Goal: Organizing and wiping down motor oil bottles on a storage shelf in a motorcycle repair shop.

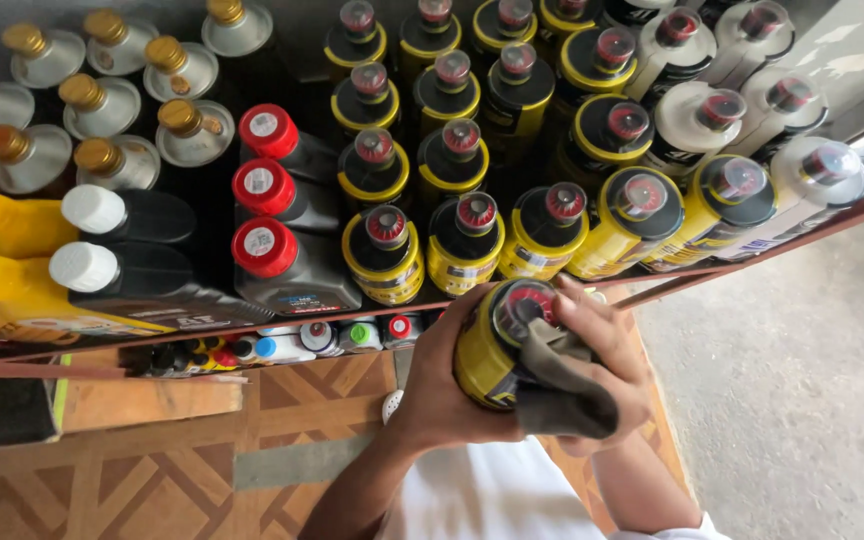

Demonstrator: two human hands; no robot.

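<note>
My left hand (442, 385) grips a yellow and black spray can (492, 345) with a clear cap over a red nozzle, held just below the front edge of a shelf. My right hand (602, 370) presses a grey-brown cloth (557, 390) against the right side of the can. The can is tilted with its top toward the shelf.
The shelf (752, 250) holds rows of yellow-black cans (464, 240), white cans (802, 180), grey red-capped bottles (277, 255), black white-capped bottles (122, 270), gold-capped silver cans (102, 105). Small bottles (322, 338) stand on a lower shelf. A patterned floor (152, 470) lies below.
</note>
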